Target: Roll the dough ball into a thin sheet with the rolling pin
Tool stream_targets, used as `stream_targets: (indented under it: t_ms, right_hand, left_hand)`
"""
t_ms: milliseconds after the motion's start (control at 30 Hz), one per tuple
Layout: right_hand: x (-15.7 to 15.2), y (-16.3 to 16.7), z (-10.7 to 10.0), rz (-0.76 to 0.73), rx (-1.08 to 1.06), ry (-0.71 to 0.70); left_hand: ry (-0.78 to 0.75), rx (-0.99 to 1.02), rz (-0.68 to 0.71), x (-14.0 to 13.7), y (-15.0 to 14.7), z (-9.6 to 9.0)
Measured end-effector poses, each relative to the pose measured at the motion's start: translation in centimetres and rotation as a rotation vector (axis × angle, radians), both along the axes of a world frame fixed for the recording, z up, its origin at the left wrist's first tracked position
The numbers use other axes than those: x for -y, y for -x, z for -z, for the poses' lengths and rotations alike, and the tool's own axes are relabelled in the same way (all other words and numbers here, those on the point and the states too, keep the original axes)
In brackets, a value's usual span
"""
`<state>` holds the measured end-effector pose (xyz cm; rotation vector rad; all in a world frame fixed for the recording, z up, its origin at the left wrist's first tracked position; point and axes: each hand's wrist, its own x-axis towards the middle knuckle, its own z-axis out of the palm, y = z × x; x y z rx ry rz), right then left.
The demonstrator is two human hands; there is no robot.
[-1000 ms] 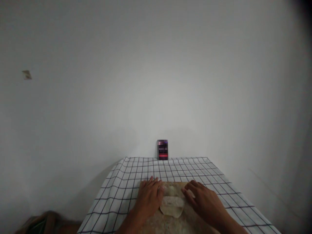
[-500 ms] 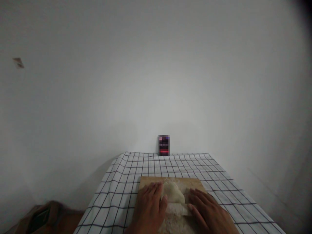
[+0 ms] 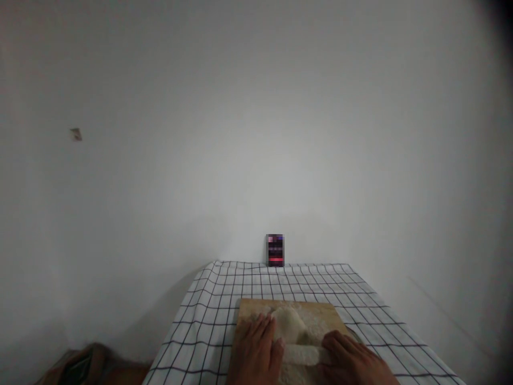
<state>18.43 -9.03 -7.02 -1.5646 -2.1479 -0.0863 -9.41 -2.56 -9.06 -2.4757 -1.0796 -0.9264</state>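
Observation:
A floured rolling pin (image 3: 303, 355) lies crosswise on a wooden board (image 3: 252, 306). Just beyond it is a pale lump of flattened dough (image 3: 289, 324). My left hand (image 3: 258, 347) rests over the pin's left end, fingers stretched forward along the left side of the dough and thumb near the pin. At the right end, my right hand (image 3: 348, 355) has its fingers curled over the pin. Both ends of the pin are hidden under the hands. Flour is spread over the board around the dough.
A white cloth with black checks (image 3: 200, 331) covers the table. A pixelated dark upright object (image 3: 275, 250) stands at the back against the white wall (image 3: 256, 133). Something brown (image 3: 80, 363) sits low at the left, beside the table.
My right hand's fingers have gone from stretched out to curled over the pin. The pin sits a little nearer me, off the dough's near edge. The whole view has shifted slightly.

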Motion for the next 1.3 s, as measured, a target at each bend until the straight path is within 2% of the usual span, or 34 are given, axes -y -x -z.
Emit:
stream_targets:
  t_ms: [100, 167, 233, 300, 400, 500, 767, 933, 1067, 1300]
  right_hand:
    - [-0.2, 0.9, -3.7, 0.025, -0.003, 0.074]
    - [-0.9, 1.2, -5.8, 0.003, -0.018, 0.119]
    - [-1.9, 1.2, -7.1, -0.011, -0.029, 0.148]
    - [-3.2, 1.0, -7.4, -0.034, -0.033, 0.141]
    - [-4.7, 0.5, -7.0, -0.056, -0.051, 0.117]
    - [-4.8, 0.4, -6.3, -0.034, -0.061, 0.133]
    - [-0.9, 1.3, -5.3, -0.061, -0.073, 0.157]
    - [1.0, 1.5, -2.5, -0.022, -0.092, 0.092]
    - [1.9, 1.8, -0.6, 0.020, -0.115, 0.039]
    - [1.9, 2.2, -1.1, 0.015, -0.121, -0.005]
  left_hand:
    - [-0.052, 0.036, -0.026, -0.8, -0.4, 0.3]
    - [-0.035, 0.047, -0.068, -1.6, -0.6, 0.0]
    - [-0.007, 0.035, -0.084, -2.5, -0.8, -0.7]
    - [0.008, 0.006, -0.060, -3.2, -0.9, -1.4]
    - [0.017, 0.017, -0.039, -3.7, -0.8, -1.8]
    - [0.007, 0.019, -0.008, -3.4, -0.4, -1.5]
    - [0.074, 0.001, -0.058, -1.3, -0.4, -1.8]
    - [0.010, 0.014, -0.048, -0.5, -0.4, -1.0]
    - [-0.052, 0.038, 0.013, 0.2, 0.0, -0.3]
    - [-0.018, 0.056, 0.007, 1.8, 0.4, -1.0]
